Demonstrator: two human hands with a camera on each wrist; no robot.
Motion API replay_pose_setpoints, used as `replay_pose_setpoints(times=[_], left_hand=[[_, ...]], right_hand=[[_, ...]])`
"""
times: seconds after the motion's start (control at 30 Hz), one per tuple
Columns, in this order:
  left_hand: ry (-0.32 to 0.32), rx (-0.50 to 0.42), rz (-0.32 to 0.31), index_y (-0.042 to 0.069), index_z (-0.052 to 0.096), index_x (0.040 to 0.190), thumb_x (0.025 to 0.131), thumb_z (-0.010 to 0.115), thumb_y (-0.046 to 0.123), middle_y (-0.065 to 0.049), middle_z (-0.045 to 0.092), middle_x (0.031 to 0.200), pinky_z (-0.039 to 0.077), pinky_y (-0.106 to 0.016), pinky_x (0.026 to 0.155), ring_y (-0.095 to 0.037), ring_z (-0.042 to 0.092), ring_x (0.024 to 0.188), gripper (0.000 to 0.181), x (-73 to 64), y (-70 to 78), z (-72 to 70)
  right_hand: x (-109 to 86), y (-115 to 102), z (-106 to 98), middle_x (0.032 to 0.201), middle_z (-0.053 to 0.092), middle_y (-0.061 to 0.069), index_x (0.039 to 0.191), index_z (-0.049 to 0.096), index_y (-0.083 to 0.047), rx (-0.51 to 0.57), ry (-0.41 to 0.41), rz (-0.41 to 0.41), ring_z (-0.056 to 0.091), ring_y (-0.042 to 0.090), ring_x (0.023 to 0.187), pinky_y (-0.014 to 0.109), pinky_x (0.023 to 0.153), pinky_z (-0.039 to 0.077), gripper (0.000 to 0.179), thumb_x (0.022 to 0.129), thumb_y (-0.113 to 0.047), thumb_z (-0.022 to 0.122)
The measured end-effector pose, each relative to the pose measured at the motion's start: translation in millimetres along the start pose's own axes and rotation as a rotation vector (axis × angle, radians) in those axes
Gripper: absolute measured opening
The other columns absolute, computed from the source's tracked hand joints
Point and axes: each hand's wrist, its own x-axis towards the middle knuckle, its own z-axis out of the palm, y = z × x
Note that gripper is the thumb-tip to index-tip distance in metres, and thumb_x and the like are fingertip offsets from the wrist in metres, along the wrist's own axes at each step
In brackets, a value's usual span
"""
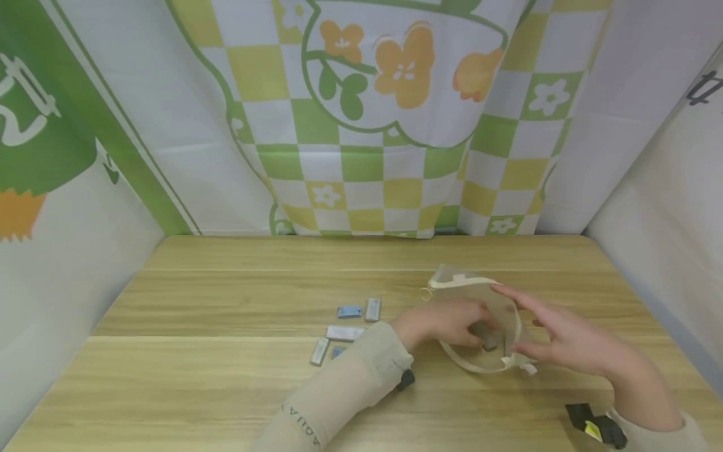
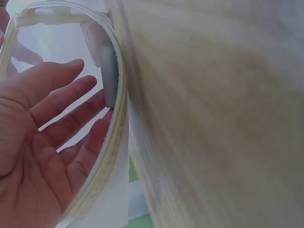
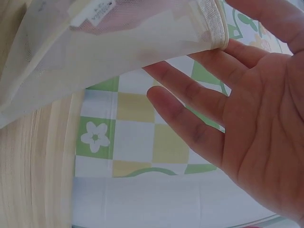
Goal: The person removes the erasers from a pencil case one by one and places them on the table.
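A pale see-through mesh pouch with a cream zipper lies with its mouth spread wide. My left hand reaches inside it, fingers apart and slightly bent. Close to those fingertips, small grey blocks rest against the pouch wall; in the left wrist view the fingers are not wrapped round them. At the pouch's right side is my right hand, with forefinger and thumb at the rim in the head view. Its other fingers stretch along the outside of the mesh.
Left of the pouch, several small flat pieces lie on the wooden table: a blue one, an upright-lying grey one, a longer pale one and another grey one. A checked floral curtain hangs behind.
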Motion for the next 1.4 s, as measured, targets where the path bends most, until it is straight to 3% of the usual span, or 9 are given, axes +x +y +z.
replay_pose_setpoints(times=[0.37,0.6,0.7,1.07,1.4], left_hand=[[-0.061,0.054,-0.014,0.018,0.073,0.117,0.082,0.077,0.011,0.008,0.069,0.122,0.043,-0.013,0.099,-0.006,0.061,0.113,0.035,-1.1,-0.6,0.5],[-0.076,0.047,-0.050,0.019,0.073,0.113,0.083,0.076,0.011,0.011,0.070,0.118,0.043,-0.014,0.098,-0.005,0.061,0.110,0.032,-3.3,-0.1,1.3],[-0.084,0.034,-0.059,0.020,0.073,0.112,0.083,0.076,0.012,0.011,0.070,0.115,0.043,-0.013,0.098,-0.004,0.061,0.108,0.030,-4.8,1.3,0.9],[-0.102,-0.005,0.020,0.015,0.074,0.105,0.084,0.075,0.010,0.008,0.072,0.103,0.044,-0.011,0.090,-0.004,0.062,0.096,0.022,-6.3,1.9,-1.4],[-0.111,-0.033,0.073,0.012,0.074,0.104,0.085,0.072,0.007,0.007,0.071,0.097,0.044,-0.011,0.079,-0.003,0.058,0.085,0.020,-5.6,1.1,-0.3]], right_hand=[[0.6,-1.7,0.1,0.147,0.051,0.009,0.158,0.023,-0.026,-0.074,0.019,-0.021,0.057,0.031,0.121,0.043,0.082,0.055,0.086,0.089,-0.029,0.074],[0.8,-2.0,0.9,0.153,0.043,0.015,0.157,0.026,-0.026,-0.028,0.023,-0.027,0.054,0.042,0.124,0.056,0.081,0.053,0.079,0.092,-0.026,0.070],[0.8,-1.7,1.5,0.154,0.043,0.014,0.157,0.028,-0.026,-0.043,0.033,-0.029,0.054,0.041,0.124,0.056,0.083,0.053,0.076,0.093,-0.026,0.069],[0.1,-2.8,0.5,0.155,0.043,0.013,0.157,0.028,-0.025,-0.094,0.050,-0.025,0.055,0.036,0.125,0.054,0.087,0.052,0.075,0.094,-0.028,0.068],[-1.2,-2.0,1.0,0.154,0.045,0.006,0.157,0.029,-0.025,-0.160,0.068,-0.043,0.057,0.027,0.122,0.042,0.086,0.054,0.076,0.092,-0.028,0.070]])
